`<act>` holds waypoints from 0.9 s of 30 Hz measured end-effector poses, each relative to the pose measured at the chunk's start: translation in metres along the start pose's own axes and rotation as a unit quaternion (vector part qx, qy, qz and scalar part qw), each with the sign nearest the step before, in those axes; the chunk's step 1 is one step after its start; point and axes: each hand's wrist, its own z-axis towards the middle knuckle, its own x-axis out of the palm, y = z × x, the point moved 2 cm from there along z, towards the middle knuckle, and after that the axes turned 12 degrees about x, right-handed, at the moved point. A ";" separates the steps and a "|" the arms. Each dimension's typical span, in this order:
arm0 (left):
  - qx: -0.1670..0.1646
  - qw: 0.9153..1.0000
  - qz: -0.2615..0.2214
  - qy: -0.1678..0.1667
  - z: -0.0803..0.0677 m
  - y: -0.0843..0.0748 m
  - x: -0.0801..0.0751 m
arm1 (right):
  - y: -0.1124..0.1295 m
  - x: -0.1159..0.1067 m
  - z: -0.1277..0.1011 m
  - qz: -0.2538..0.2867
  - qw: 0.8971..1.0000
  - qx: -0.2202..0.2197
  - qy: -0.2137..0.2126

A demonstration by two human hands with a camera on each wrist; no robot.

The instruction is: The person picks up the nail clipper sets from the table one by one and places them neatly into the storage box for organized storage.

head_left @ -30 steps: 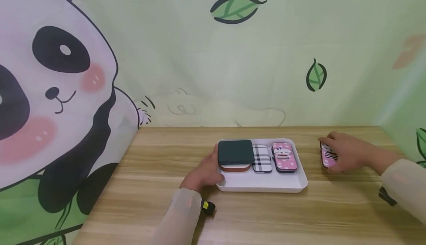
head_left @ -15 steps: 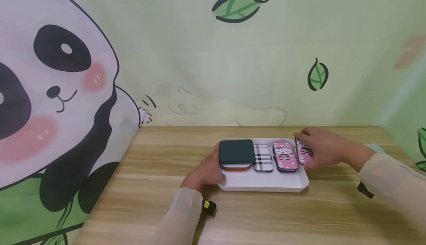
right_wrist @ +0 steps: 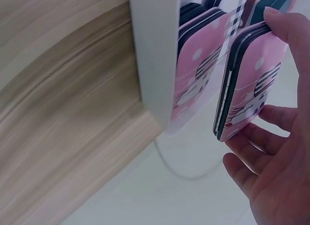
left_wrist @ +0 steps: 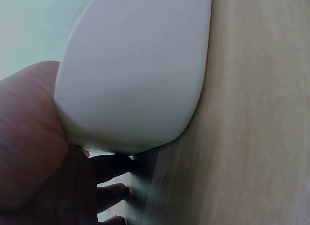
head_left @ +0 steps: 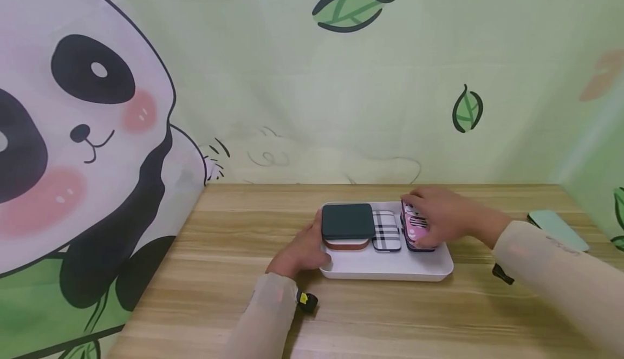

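Observation:
A white tray [head_left: 385, 266] holds a dark green square case [head_left: 348, 221] stacked on brown and white ones, with a black-and-white plaid case [head_left: 387, 231] beside the stack. My left hand [head_left: 301, 249] grips the tray's left end; in the left wrist view the thumb side of the hand [left_wrist: 34, 133] lies against the tray wall [left_wrist: 131, 75]. Between thumb and fingers, my right hand [head_left: 446, 215] pinches a pink cat-print case [right_wrist: 254, 82] by its short ends. It is tilted close over a matching pink case [right_wrist: 201, 65] at the tray's right side.
A mint-green flat case [head_left: 558, 230] lies on the wooden table [head_left: 234, 229] to the right, behind my right forearm. A printed panda and leaf backdrop [head_left: 273, 77] rises along the table's back edge.
My right hand has carried the pink case from the table leftward, over the tray's right side, to the other pink case. The mint-green case has come into view. My left hand stays on the tray.

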 end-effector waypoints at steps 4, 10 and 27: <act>0.000 1.000 0.002 0.003 0.000 0.000 -0.001 | 0.009 0.002 0.007 0.001 1.000 -0.006 0.000; -0.001 1.000 0.001 0.005 0.002 0.005 0.002 | 0.020 0.005 0.016 -0.005 1.000 -0.011 0.007; -0.008 1.000 0.003 0.006 0.001 0.004 0.001 | 0.034 0.018 0.035 -0.006 0.999 -0.005 0.041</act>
